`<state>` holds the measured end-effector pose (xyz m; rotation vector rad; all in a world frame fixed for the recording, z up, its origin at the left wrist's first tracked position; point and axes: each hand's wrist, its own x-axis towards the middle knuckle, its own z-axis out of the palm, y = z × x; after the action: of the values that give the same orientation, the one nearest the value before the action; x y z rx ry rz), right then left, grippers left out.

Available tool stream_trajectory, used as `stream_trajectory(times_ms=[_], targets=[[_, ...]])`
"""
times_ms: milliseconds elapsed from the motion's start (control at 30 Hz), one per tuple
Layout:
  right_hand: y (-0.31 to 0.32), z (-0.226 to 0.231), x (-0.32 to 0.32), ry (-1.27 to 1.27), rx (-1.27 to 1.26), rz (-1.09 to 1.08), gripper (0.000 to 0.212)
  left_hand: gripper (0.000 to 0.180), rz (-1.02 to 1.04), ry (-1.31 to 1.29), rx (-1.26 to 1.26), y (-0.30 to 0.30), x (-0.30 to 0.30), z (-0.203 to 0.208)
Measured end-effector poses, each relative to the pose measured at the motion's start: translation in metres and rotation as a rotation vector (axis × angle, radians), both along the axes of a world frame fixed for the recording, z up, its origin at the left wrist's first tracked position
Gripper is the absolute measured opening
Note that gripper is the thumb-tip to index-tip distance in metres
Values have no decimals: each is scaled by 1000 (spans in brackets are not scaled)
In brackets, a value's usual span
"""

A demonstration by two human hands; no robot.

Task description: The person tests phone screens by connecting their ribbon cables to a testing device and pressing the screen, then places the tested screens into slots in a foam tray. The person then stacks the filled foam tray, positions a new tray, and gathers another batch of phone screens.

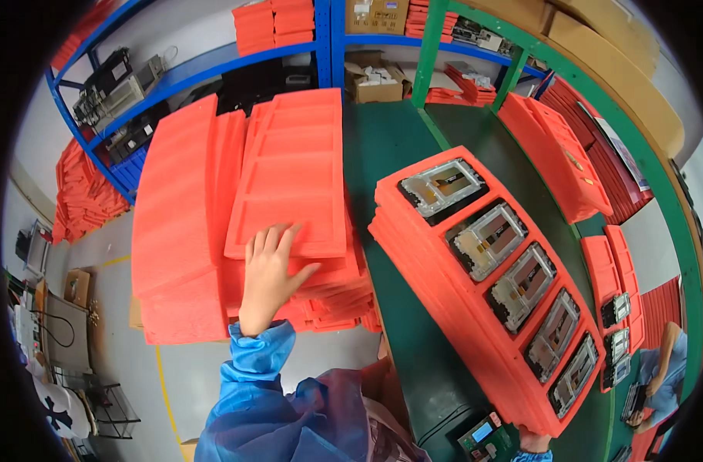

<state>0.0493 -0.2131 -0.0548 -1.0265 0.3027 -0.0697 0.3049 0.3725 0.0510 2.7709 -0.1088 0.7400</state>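
Observation:
My left hand (270, 271), fingers spread, lies over the near edge of an empty red foam tray (294, 169) on top of a tall stack. To its left, more red foam trays (174, 223) are piled up. On the green bench, a second foam stack (421, 262) carries a row of several flat metal-framed display parts (486, 240) with black borders in its top tray's pockets. My right hand (534, 440) is at the near end of that stack, its fingers hidden by the foam, so its grip cannot be told.
A small circuit board with a lit screen (484, 433) and cables sits on the green bench (413, 339). Further foam trays (555, 154) stand behind a green rail. Another person's arm (663, 362) is at far right. Blue shelves (205, 73) hold equipment and foam.

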Motion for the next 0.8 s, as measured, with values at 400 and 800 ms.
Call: stream_trajectory(times_ms=[400,800], targets=[[80,32,71,88,-68,-153,49,54,159,-33,-114,-26,5,-15],[127,45,237,47,-50,-40,54,50,170,-144,-333,-22,15,-9]])
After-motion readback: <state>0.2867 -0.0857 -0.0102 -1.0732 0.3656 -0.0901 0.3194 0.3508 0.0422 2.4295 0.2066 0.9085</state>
